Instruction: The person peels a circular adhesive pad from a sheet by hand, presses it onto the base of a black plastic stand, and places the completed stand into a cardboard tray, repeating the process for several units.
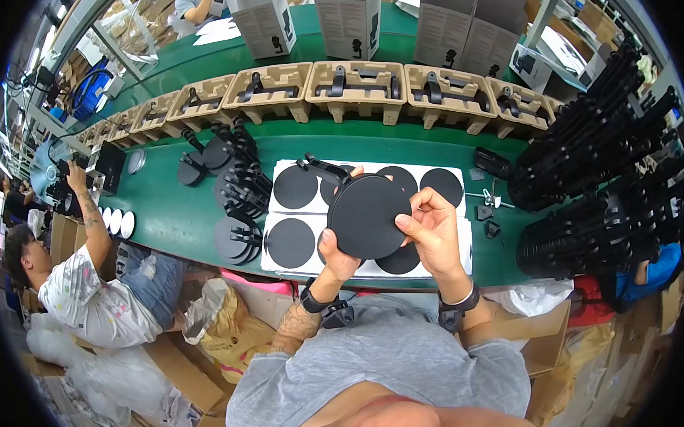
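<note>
Both of my hands hold up a round black base (366,214) with a short black arm (322,168) sticking out at its upper left. Its flat dark face is turned toward me. My left hand (338,258) grips the lower left rim with the thumb, its other fingers mostly hidden behind the disc. At the right rim, my right hand (432,236) presses its thumb on the face with its fingers curled by the edge. Beneath lies a white sheet (462,253) bearing several round black pads (291,243), partly covered by the base and my hands.
Several black bases with arms (240,186) are heaped left of the sheet. Tall stacks of black parts (581,163) stand right, near a small metal tool (491,199). A row of moulded pulp trays (355,96) and grey boxes (346,23) line the back. A co-worker (98,294) sits left.
</note>
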Available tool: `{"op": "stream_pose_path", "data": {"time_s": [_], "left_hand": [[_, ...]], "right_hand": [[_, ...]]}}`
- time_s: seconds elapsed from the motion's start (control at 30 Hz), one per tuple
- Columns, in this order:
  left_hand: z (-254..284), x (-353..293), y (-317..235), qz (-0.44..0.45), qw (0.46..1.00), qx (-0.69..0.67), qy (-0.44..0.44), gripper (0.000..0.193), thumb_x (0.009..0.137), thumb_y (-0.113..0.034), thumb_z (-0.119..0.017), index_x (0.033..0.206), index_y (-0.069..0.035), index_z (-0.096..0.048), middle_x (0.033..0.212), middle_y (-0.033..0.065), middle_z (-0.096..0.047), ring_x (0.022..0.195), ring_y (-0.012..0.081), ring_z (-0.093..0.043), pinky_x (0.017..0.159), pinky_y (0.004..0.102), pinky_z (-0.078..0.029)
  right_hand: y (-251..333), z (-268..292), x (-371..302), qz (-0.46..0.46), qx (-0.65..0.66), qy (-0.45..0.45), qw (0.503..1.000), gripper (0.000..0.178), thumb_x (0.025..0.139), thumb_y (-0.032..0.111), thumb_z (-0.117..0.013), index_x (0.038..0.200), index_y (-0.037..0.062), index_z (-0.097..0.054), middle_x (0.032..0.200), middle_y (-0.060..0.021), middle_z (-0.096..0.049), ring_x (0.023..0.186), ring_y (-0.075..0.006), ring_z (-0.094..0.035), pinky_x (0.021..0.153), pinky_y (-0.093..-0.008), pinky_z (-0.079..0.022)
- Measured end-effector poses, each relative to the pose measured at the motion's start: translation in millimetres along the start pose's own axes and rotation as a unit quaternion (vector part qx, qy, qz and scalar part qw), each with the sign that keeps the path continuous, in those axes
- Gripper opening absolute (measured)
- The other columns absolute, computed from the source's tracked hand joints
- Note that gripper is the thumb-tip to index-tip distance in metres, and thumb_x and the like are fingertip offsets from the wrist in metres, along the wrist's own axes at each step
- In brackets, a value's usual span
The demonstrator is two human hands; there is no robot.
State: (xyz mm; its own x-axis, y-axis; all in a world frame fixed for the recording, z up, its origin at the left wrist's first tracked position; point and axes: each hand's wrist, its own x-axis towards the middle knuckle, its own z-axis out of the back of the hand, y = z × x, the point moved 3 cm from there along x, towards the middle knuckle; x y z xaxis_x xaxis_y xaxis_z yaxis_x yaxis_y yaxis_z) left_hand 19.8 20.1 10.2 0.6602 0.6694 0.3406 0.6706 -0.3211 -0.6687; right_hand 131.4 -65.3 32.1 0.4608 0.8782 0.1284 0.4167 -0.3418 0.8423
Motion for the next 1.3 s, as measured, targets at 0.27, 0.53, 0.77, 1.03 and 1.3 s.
{"op": "stream_pose_path", "data": {"time_s": [0.27,0.53,0.77,1.03,1.3], "left_hand": [[-3.2,-5.8,-10.2,0.016,0.998,0.054,-0.01,0.093,0.071,-0.049,-0.053,0.147,-0.007,-0.02,0.134,0.0252,-0.045,0.122,0.0434,-0.049,0.103,0.0515,-0.041],[17.2,-2.7,-19.2,-0.015,1.0,-0.001,0.004,0.089,0.081,-0.06,-0.044,0.15,-0.009,-0.019,0.134,0.0264,-0.045,0.121,0.0432,-0.049,0.102,0.0513,-0.04],[49.2,-14.5,-26.7,-0.073,0.992,0.067,-0.084,0.095,0.082,-0.048,-0.071,0.149,-0.015,-0.013,0.136,0.0108,-0.038,0.128,0.0275,-0.041,0.107,0.0437,-0.037],[71.2,-26.8,-64.6,-0.019,0.992,0.005,-0.127,0.052,0.086,-0.007,-0.061,0.132,0.001,-0.038,0.129,0.0122,-0.046,0.124,0.0279,-0.047,0.103,0.0464,-0.043],[100.2,-69.9,-99.2,-0.027,0.939,0.318,-0.125,0.018,0.092,-0.005,-0.05,0.102,0.006,-0.059,0.106,0.0109,-0.062,0.1,0.0172,-0.059,0.092,0.0322,-0.045]], "right_hand": [[0.2,0.4,13.2,-0.032,-0.173,-0.002,0.984,0.028,0.075,0.008,-0.081,0.07,0.0029,-0.054,0.067,-0.001,-0.06,0.059,-0.0059,-0.059,0.048,-0.0186,-0.048],[12.5,-14.6,29.7,0.025,-0.565,-0.022,0.824,0.043,0.055,0.028,-0.092,0.073,0.0007,-0.063,0.071,-0.0093,-0.067,0.063,-0.0185,-0.064,0.059,-0.0294,-0.051],[-19.8,-58.7,-2.8,0.407,-0.537,0.153,0.723,0.037,0.067,0.008,-0.081,0.1,-0.0029,-0.067,0.103,-0.0161,-0.069,0.102,-0.031,-0.067,0.087,-0.037,-0.055],[-20.2,-71.2,77.0,0.14,-0.288,0.023,0.947,0.03,0.075,0.0,-0.075,0.104,-0.0053,-0.068,0.084,-0.0125,-0.071,0.08,-0.0148,-0.07,0.072,-0.0269,-0.056],[-34.4,-124.2,290.8,0.203,-0.619,-0.118,0.749,0.029,0.072,0.01,-0.075,0.092,-0.0095,-0.068,0.088,-0.0252,-0.068,0.083,-0.0347,-0.069,0.073,-0.0382,-0.055]]}}
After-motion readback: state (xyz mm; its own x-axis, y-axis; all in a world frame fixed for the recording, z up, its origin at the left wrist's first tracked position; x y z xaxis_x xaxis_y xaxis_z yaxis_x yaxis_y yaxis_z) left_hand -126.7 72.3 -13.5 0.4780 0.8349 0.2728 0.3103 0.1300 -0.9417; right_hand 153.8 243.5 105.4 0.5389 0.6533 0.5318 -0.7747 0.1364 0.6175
